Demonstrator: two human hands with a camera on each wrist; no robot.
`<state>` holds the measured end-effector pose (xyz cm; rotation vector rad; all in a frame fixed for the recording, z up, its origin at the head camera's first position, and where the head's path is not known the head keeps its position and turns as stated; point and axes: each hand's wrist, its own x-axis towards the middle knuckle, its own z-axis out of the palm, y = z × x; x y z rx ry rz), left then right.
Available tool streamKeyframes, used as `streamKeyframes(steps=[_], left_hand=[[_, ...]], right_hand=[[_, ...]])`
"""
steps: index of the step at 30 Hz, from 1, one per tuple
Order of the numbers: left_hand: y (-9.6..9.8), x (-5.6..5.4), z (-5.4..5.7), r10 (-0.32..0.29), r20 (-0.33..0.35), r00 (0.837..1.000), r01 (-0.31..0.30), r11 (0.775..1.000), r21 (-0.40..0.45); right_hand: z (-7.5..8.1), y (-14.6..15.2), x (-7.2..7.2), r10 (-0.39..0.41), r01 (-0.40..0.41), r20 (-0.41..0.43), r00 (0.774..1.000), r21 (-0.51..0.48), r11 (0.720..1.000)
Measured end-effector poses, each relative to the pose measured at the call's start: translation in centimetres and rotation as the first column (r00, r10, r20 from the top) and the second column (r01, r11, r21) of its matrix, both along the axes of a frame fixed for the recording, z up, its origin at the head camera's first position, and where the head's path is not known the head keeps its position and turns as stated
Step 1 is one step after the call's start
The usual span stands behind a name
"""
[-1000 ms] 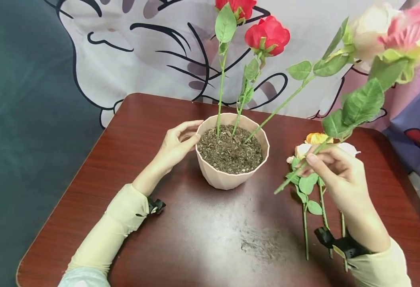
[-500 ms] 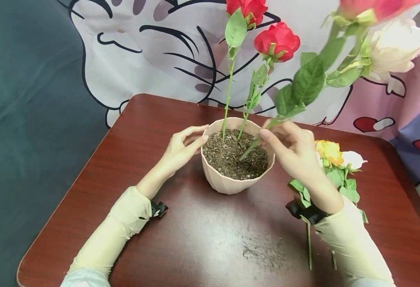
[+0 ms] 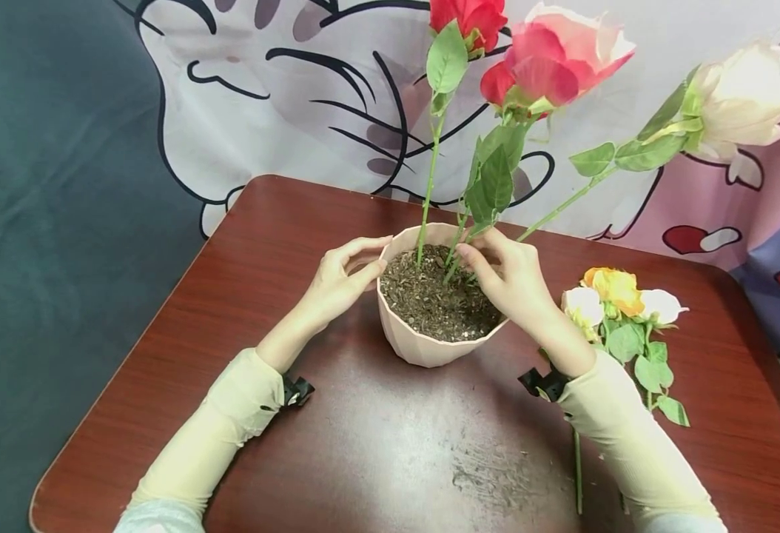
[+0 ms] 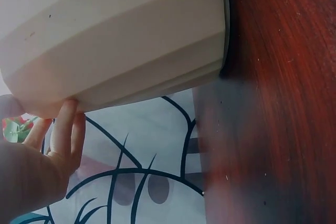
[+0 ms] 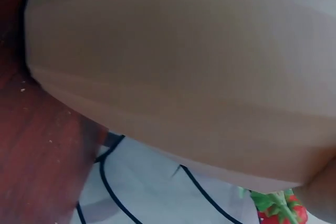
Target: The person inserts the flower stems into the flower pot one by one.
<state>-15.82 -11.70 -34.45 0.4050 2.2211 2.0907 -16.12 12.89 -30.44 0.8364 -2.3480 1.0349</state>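
A pale pink faceted flower pot (image 3: 423,344) filled with dark soil (image 3: 430,303) stands on the table. My left hand (image 3: 340,281) rests its thumb and fingertips against the pot's left rim; in the left wrist view its fingers (image 4: 65,124) touch the outer wall. Over the right rim, my right hand (image 3: 513,277) pinches the stem of a pink rose (image 3: 556,59), whose lower end is at the soil. Whether it is pushed in cannot be told. A red rose (image 3: 470,26) stands upright in the pot. Another is mostly hidden behind the pink bloom. A white rose (image 3: 743,104) leans right.
Several cut flowers lie on the table to the right, among them a yellow-orange rose (image 3: 613,289) and a white one (image 3: 583,305). Soil crumbs (image 3: 490,474) lie on the red-brown table (image 3: 363,459). A cartoon-cat cloth (image 3: 297,133) hangs behind.
My right hand has moved left from above the loose flowers to the pot, bringing the pink rose upright with its stem down at the soil. My left hand has stayed at the rim.
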Motion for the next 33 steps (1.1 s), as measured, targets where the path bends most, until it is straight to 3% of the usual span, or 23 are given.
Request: streamKeyframes(steps=[9, 16, 24, 33], left_hand=[[0.1, 0.0, 0.2, -0.007, 0.008, 1.000, 0.007, 1.000, 0.010], [0.1, 0.0, 0.1, -0.003, 0.022, 1.000, 0.003, 1.000, 0.014], [0.0, 0.1, 0.3, -0.016, 0.015, 1.000, 0.016, 1.000, 0.015], [-0.2, 0.2, 0.0, -0.029, 0.028, 0.999, 0.028, 0.999, 0.034]], right_hand=[[-0.7, 0.1, -0.7, 0.109, -0.099, -0.058, 0.992, 0.154, 0.983], [-0.6, -0.2, -1.2, 0.193, -0.179, -0.037, 0.981, 0.233, 0.956], [-0.6, -0.3, -0.7, 0.078, -0.078, 0.010, 0.997, 0.260, 0.963], [-0.6, -0.4, 0.0, 0.010, -0.021, 0.073, 0.997, 0.149, 0.989]])
